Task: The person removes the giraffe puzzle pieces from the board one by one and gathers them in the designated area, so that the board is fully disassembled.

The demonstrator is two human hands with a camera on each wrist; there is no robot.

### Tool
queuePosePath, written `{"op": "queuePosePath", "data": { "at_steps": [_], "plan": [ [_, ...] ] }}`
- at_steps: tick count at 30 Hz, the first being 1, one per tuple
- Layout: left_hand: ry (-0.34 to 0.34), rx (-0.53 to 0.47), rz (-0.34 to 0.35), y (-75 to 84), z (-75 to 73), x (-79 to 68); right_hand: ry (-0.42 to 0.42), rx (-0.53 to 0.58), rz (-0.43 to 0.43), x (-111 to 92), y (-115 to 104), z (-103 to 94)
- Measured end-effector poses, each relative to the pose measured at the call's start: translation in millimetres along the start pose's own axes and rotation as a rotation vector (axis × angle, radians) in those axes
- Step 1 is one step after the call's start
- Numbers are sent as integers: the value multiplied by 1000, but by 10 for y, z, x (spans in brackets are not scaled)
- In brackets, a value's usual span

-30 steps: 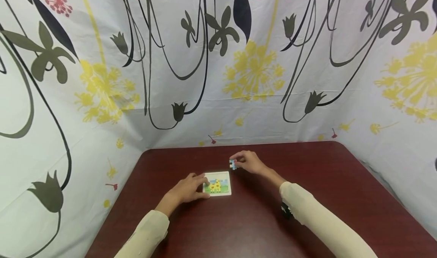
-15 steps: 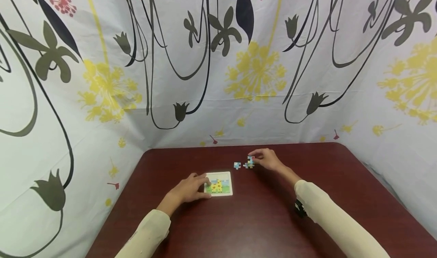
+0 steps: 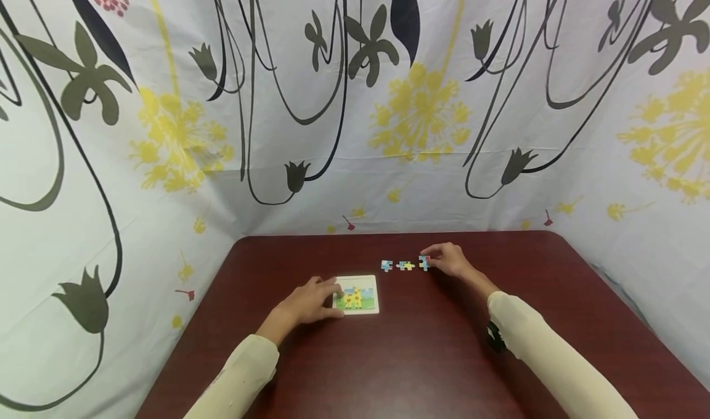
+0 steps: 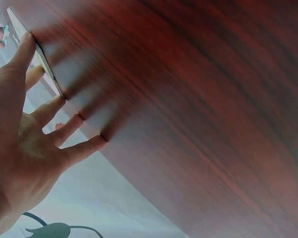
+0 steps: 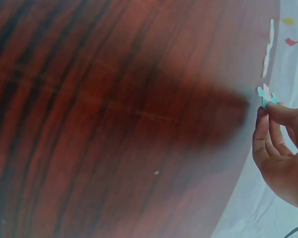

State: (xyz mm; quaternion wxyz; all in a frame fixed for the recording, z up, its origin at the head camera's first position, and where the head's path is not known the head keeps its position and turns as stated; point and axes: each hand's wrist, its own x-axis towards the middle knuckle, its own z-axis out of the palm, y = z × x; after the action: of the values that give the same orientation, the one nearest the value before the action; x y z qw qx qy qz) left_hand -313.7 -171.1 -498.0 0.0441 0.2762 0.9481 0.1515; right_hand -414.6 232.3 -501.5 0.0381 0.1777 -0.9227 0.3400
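A small puzzle board (image 3: 357, 279) with a white frame and a yellow giraffe picture lies on the dark red table. My left hand (image 3: 307, 302) rests at its left side, fingers spread; in the left wrist view the thumb touches the near edge and some fingertips touch the table. Beyond the board to the right, my right hand (image 3: 450, 260) pinches a blue jigsaw piece (image 3: 424, 263) between thumb and fingers, also seen in the right wrist view. Left of it lie a light blue jigsaw piece (image 3: 386, 265) and a blue-and-yellow jigsaw piece (image 3: 405, 265), forming a row with it.
The dark red table (image 3: 399, 357) has rounded far corners. White cloth (image 3: 333, 209) with flower patterns hangs behind it and along both sides. A black object (image 3: 495, 336) sits under my right sleeve.
My right hand has moved right along the far side, leaving two jigsaw pieces on the table and holding a third. My left hand stays on the puzzle board. The head view shifts slightly.
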Motion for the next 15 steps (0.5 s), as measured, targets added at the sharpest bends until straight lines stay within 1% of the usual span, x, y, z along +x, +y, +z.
{"op": "queuePosePath", "data": {
  "at_steps": [4, 9, 15],
  "plan": [
    [0, 11, 10, 3, -14, 21, 6, -11, 1, -6, 58, 11],
    [0, 25, 11, 0, -24, 25, -1, -40, -33, -4, 99, 25],
    [-8, 11, 4, 4, -19, 4, -23, -65, -65, -1, 117, 53]
  ]
}}
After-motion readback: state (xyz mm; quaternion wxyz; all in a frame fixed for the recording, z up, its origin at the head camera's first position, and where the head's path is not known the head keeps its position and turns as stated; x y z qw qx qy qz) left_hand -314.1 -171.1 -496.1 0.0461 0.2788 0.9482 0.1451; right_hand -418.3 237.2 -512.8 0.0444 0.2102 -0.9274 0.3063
